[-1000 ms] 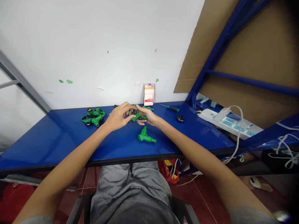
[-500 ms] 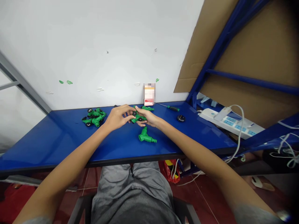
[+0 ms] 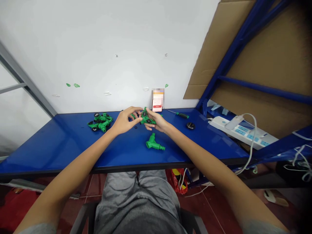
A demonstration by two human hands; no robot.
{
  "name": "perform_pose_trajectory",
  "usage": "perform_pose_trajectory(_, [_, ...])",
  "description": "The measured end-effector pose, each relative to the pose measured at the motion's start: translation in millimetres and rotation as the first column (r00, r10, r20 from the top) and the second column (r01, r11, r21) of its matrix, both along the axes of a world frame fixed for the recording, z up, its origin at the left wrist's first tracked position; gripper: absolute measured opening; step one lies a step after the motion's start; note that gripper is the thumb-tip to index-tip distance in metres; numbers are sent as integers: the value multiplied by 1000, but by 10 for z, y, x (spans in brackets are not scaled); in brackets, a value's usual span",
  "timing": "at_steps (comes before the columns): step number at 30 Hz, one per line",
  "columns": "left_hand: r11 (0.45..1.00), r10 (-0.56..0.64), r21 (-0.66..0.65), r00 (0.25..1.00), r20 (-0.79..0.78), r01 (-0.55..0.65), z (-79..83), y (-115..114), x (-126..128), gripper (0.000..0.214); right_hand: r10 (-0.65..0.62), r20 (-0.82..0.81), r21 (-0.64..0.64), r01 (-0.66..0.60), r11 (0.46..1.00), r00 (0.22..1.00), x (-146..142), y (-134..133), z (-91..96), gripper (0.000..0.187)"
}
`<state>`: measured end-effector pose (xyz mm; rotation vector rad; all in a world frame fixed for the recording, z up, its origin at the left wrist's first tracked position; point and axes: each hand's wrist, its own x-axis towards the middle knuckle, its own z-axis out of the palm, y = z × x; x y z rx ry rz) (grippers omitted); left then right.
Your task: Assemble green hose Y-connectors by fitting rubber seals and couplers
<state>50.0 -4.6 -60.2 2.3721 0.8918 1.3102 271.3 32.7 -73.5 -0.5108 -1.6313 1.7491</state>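
Through my head camera, my left grip (image 3: pixel 126 121) and my right grip (image 3: pixel 158 121) meet above the glossy blue tabletop (image 3: pixel 56 146). Both sets of fingers are curled and pressed in on a small green plastic hose fitting (image 3: pixel 147 119), which sits between my fingertips; the black parts on it are too small to make out. Its smooth plastic could slip if my pressure turns uneven, and it could then fall onto the hard tabletop. It might knock a green plastic Y-shaped fitting (image 3: pixel 153 143) lying just nearer me, or roll toward a heap of green fittings with black parts (image 3: pixel 100 122) on my left. A green-handled screwdriver (image 3: pixel 182 114) and a round black cap (image 3: pixel 190 126) lie well to my right.
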Motion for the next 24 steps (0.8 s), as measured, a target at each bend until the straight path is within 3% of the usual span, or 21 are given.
perform_pose_trajectory(3, [997,72,-32,996,44,-71,-17,23,-5,34,-83,-53,40,85,996,995,18,49,4,41])
perform_pose_trajectory(9, [982,189,32,980,-68,-187,-129,44,39,37,-250,-124,30,255,966,960,4,99,-16,44])
perform_pose_trajectory(12, [977,209,67,975,-69,-205,-170,36,73,37,-269,-151,-17,269,963,951,-42,105,-64,46])
perform_pose_trajectory(18, [953,230,202,973,-2,-225,-189,-54,137,25,-253,-45,-133,245,960,967,-133,55,-168,50])
perform_pose_trajectory(24, [917,275,310,961,-35,-251,-119,-135,139,25,-170,-24,-102,167,981,985,-101,29,-111,55])
